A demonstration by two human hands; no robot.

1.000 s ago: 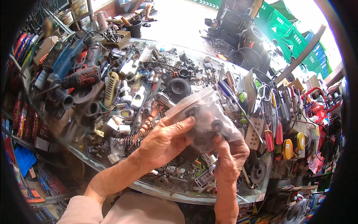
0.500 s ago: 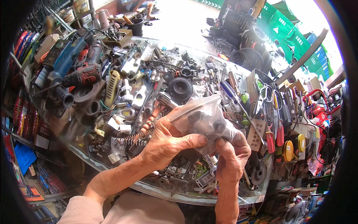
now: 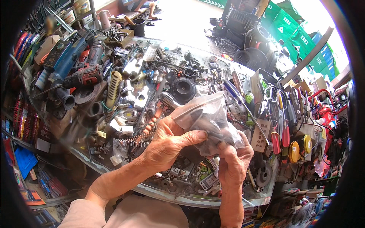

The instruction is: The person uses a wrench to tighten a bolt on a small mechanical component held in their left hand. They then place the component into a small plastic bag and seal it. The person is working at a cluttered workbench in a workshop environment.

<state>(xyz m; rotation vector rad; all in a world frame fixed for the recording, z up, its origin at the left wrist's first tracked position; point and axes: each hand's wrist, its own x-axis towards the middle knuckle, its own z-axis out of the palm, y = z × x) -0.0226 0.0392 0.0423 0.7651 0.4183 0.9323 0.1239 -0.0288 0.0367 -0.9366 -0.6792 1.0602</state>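
Observation:
Between both hands, above the cluttered glass-topped counter, is a clear plastic bag (image 3: 213,114) with dark grey parts inside; their kind is blurred by the plastic. My left hand (image 3: 167,142) grips the bag's left side, its thumb laid across the front. On the lower right side, my right hand (image 3: 234,157) pinches it, the thumb pressed on the plastic and the fingers behind. Beyond the bag lies a round black rubber-like part (image 3: 183,89). Next to my left wrist rests a coil spring (image 3: 131,143).
A red and black cordless drill (image 3: 89,75) and a blue power tool (image 3: 68,60) lie at the left. Scissors (image 3: 270,95), screwdrivers and a yellow tape roll (image 3: 294,152) crowd the right edge. The counter's front edge (image 3: 163,195) runs close to my body. A person's leg (image 3: 152,9) shows far back.
The bag has shifted and creased differently between my hands, and the dark parts inside now lie at another angle. My hands have moved only slightly and keep their hold.

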